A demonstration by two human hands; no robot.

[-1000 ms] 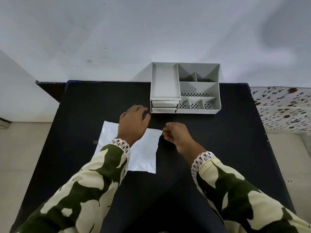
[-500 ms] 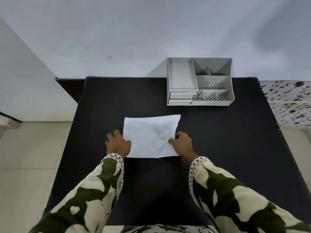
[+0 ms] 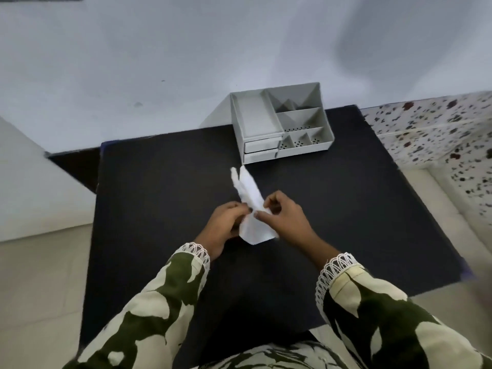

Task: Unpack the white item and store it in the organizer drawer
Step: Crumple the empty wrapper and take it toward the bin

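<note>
A white plastic packet is lifted off the black table, bunched and seen edge-on, its far end pointing toward the organizer. My left hand grips its left side and my right hand pinches its right side near the middle. The grey organizer stands at the table's far edge against the wall, with two closed drawers stacked at its front left. What the packet holds is hidden.
The organizer has an open tray over the drawers and several open compartments on its right. A speckled surface lies to the right of the table. Pale floor shows at the left and right.
The packet lay flat on the table with a hand at each lower corner; now both hands have gathered it up between them, and the view has tilted.
</note>
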